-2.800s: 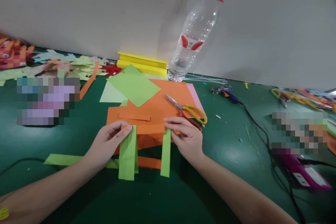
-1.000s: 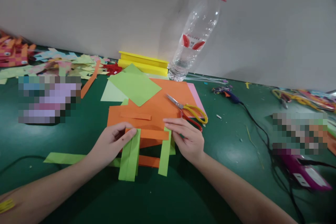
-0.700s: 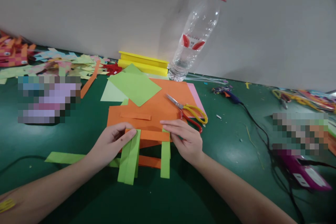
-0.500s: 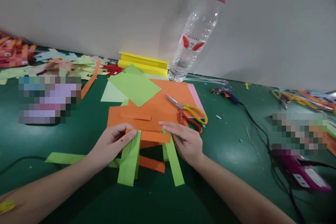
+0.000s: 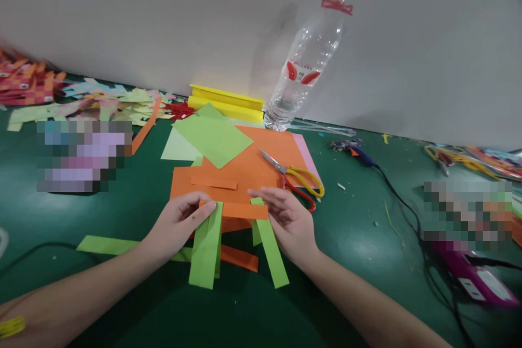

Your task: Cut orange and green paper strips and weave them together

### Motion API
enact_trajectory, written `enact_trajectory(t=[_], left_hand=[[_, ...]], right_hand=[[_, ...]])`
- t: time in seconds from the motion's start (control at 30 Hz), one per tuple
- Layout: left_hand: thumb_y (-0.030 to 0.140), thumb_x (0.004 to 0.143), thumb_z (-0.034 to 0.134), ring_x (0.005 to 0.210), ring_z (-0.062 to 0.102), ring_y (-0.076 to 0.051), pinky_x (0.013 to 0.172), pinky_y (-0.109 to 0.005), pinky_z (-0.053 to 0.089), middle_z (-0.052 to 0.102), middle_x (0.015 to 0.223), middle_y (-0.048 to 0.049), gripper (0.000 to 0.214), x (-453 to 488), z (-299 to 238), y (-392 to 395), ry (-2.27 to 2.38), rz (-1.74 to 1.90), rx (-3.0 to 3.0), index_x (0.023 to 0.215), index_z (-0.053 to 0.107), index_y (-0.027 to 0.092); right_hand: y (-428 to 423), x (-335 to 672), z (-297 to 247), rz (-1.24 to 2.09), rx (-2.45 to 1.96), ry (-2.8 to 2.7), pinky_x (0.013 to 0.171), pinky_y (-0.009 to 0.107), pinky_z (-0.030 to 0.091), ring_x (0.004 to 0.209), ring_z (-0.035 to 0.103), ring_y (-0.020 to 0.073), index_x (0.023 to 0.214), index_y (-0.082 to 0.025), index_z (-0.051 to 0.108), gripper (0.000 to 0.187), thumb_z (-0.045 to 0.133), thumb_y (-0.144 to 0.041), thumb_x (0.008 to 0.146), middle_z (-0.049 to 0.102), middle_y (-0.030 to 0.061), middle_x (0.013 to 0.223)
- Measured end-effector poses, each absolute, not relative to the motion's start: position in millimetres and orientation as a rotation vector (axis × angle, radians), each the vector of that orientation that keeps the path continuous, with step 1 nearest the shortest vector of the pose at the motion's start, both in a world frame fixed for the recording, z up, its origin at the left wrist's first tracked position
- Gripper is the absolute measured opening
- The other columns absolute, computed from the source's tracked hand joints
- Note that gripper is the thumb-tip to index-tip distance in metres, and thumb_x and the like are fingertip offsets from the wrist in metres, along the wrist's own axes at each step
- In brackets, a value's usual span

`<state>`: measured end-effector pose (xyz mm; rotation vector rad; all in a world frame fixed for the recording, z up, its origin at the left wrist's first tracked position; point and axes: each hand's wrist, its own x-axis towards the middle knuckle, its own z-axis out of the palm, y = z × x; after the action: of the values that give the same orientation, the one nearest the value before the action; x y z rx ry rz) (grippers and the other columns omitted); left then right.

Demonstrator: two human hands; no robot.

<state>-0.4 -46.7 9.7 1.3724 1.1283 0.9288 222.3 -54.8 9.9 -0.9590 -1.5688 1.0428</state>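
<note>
My left hand (image 5: 179, 224) presses its fingertips on the top of the left green paper strips (image 5: 206, 250), where they meet a horizontal orange strip (image 5: 240, 210). My right hand (image 5: 291, 221) rests with fingers spread at the other end of that orange strip, touching the top of a slanted green strip (image 5: 271, 247). A second orange strip (image 5: 240, 258) lies lower, under the green ones. Both hands work on top of a large orange sheet (image 5: 244, 166) on the green table (image 5: 346, 228).
Yellow-handled scissors (image 5: 299, 182) lie just beyond my right hand. A clear plastic bottle (image 5: 308, 60) and a yellow folded stack (image 5: 226, 103) stand at the wall. Green sheet (image 5: 212, 136), paper scraps (image 5: 81, 103) at left, a glue gun (image 5: 359, 152) and cables at right.
The right green strip has swung from upright to slanting down and right. The lower orange strip has tilted. My right hand's fingers have opened out slightly; the left hand has stayed put.
</note>
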Motion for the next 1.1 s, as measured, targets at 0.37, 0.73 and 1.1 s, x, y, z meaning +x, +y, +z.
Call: enact_trajectory(t=[0.37, 0.73, 1.1], left_hand=[[0.047, 0.082, 0.058, 0.051, 0.037, -0.009, 0.046, -0.019, 0.029, 0.042, 0.058, 0.0046, 0.035, 1.0, 7.4, -45.9, 1.163, 0.999, 1.242, 0.066, 0.054, 0.017], [0.048, 0.078, 0.065, 0.056, 0.047, -0.011, 0.052, -0.021, 0.041, 0.049, 0.065, 0.0030, 0.033, -0.2, -0.7, -44.6, 1.162, 1.118, 0.980, 0.071, 0.056, 0.017], [0.044, 0.084, 0.056, 0.055, 0.045, -0.010, 0.051, -0.021, 0.037, 0.049, 0.062, 0.0031, 0.031, 2.8, 6.5, -45.6, 1.186, 1.065, 1.261, 0.069, 0.056, 0.017]], right_hand=[[-57.5, 215.4, 17.6, 1.631, -0.704, -1.206, 0.086, 0.046, 0.052, 0.098, 0.066, 0.0222, 0.122, -0.030, 0.046, 0.033, 0.047, -0.029, 0.089, 0.052, 0.0079, 0.135], [-58.7, 208.1, 15.2, 1.878, -0.859, -1.075, 0.083, 0.043, 0.054, 0.093, 0.069, 0.0237, 0.106, -0.018, 0.059, 0.036, 0.056, -0.047, 0.085, 0.069, 0.0142, 0.108], [-61.6, 206.0, 16.8, 1.731, -1.096, -1.327, 0.066, 0.032, 0.057, 0.066, 0.070, 0.0164, 0.088, -0.016, 0.070, 0.032, 0.058, -0.045, 0.083, 0.074, 0.0070, 0.081]])
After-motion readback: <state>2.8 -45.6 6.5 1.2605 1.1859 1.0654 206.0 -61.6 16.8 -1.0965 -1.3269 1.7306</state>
